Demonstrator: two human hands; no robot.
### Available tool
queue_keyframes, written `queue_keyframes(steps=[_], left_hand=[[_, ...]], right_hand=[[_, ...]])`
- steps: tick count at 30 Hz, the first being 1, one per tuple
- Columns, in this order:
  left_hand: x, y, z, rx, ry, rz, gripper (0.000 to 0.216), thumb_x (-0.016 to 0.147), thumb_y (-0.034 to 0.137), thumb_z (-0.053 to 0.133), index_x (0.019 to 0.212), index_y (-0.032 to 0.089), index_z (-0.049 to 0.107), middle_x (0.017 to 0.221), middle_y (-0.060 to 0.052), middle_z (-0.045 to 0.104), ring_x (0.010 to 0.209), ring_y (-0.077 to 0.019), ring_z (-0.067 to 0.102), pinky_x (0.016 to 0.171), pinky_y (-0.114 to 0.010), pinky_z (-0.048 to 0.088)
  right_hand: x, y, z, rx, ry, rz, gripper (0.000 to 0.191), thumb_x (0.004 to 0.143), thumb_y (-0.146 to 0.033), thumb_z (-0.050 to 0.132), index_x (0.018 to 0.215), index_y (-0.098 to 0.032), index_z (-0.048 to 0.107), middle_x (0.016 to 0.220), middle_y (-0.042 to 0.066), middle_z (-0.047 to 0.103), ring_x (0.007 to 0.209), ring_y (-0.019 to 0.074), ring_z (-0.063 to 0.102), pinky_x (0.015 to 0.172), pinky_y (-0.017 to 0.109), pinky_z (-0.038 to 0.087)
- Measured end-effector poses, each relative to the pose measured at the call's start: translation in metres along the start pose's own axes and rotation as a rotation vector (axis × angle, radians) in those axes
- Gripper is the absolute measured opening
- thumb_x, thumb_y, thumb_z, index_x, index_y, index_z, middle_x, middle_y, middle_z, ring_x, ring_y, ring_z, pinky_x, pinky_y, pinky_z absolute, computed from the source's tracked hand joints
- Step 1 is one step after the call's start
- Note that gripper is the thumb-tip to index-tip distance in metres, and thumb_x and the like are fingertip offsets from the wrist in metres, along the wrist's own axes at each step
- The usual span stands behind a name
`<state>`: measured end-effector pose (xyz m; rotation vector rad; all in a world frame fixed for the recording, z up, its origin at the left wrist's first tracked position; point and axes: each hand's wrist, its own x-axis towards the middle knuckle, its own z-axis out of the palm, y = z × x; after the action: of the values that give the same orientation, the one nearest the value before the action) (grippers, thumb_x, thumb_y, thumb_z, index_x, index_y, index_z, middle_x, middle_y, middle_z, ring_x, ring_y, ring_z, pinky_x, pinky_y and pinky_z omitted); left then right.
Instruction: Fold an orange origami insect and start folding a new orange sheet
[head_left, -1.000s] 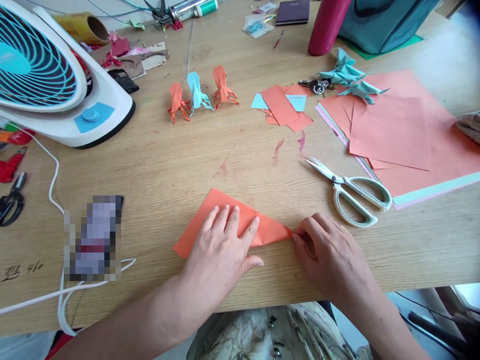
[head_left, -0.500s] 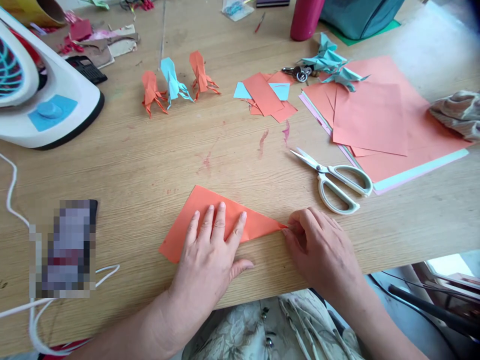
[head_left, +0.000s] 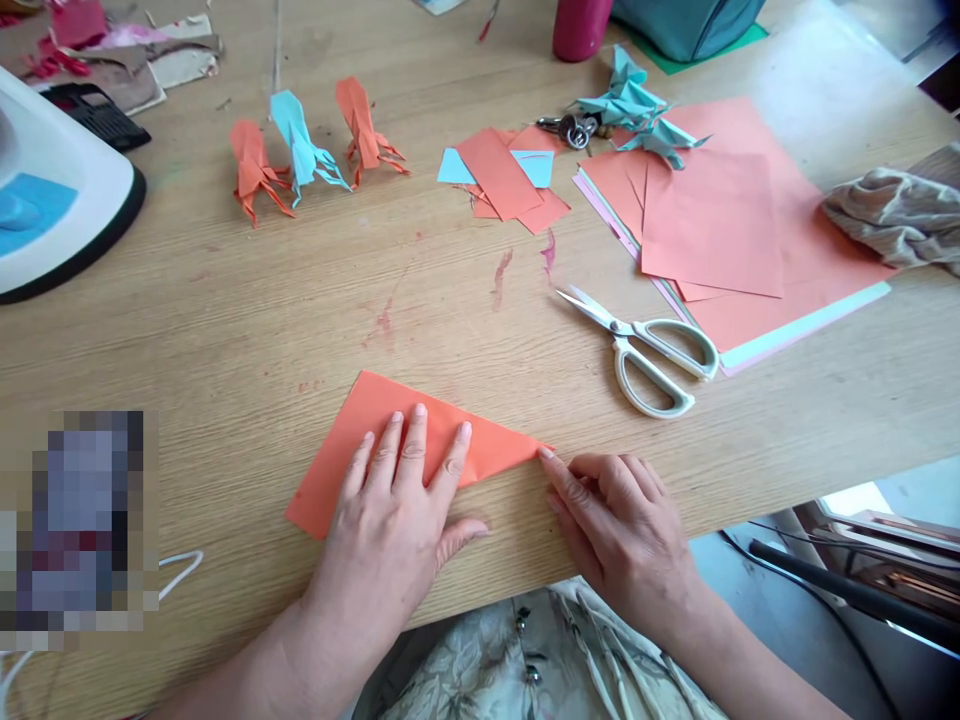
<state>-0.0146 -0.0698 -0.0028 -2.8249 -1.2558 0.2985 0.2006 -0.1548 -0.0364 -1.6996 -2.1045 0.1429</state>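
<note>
A folded sheet of orange paper (head_left: 341, 420) lies on the table before me, wide at the left and narrowing to a point at the right. My left hand (head_left: 401, 510) rests flat on it, fingers spread, pinning it down. With its index fingertip, my right hand (head_left: 619, 520) presses the paper's narrow tip against the table; its other fingers are curled in and the thumb is tucked below. White-handled scissors (head_left: 626, 335) lie beyond my right hand, blades slightly apart, touching neither hand.
Three folded paper figures, orange (head_left: 255, 165), blue (head_left: 300, 140) and orange (head_left: 364, 125), stand at the back left. Paper scraps (head_left: 499, 175) lie mid-table. Orange sheets (head_left: 712, 225), blue folded figures (head_left: 630, 110) and a cloth (head_left: 892, 215) are at right. A blurred-out object (head_left: 82, 520) is at left.
My right hand has gone from pinching the paper's tip to pressing it with the index finger. My left hand stays on the paper. The view has shifted right.
</note>
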Motion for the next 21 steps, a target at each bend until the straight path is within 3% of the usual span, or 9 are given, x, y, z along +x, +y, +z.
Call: queue_keyframes(steps=[7,17,21], left_hand=[[-0.0030,-0.0015,0.0062,-0.007,0.022,0.016,0.084,0.081,0.053,0.071,0.151,0.016,0.043,0.153,-0.030,0.040,0.138,-0.0482,0.043,0.100,-0.056,0.051],[-0.0045,-0.0033,0.0038,-0.048,0.010,0.022,0.080,0.084,0.049,0.070,0.151,0.016,0.043,0.159,-0.022,0.034,0.140,-0.0463,0.041,0.107,-0.055,0.047],[-0.0051,-0.0024,0.0033,-0.019,0.000,0.017,0.076,0.086,0.050,0.067,0.151,0.020,0.043,0.161,-0.013,0.033,0.142,-0.0449,0.039,0.108,-0.054,0.048]], right_hand=[[0.0033,-0.0005,-0.0012,-0.039,-0.015,-0.005,0.051,0.093,-0.009,0.053,0.144,-0.015,0.046,0.095,0.010,0.061,0.078,0.0212,0.054,0.070,0.037,0.045],[0.0065,0.0007,-0.0019,-0.054,-0.014,-0.017,0.042,0.096,-0.013,0.053,0.138,-0.009,0.050,0.091,0.010,0.062,0.077,0.0209,0.054,0.067,0.036,0.045],[0.0056,0.0028,-0.0021,-0.055,-0.012,-0.082,0.040,0.094,-0.008,0.054,0.134,-0.005,0.053,0.115,0.018,0.066,0.084,0.0232,0.056,0.071,0.039,0.046]])
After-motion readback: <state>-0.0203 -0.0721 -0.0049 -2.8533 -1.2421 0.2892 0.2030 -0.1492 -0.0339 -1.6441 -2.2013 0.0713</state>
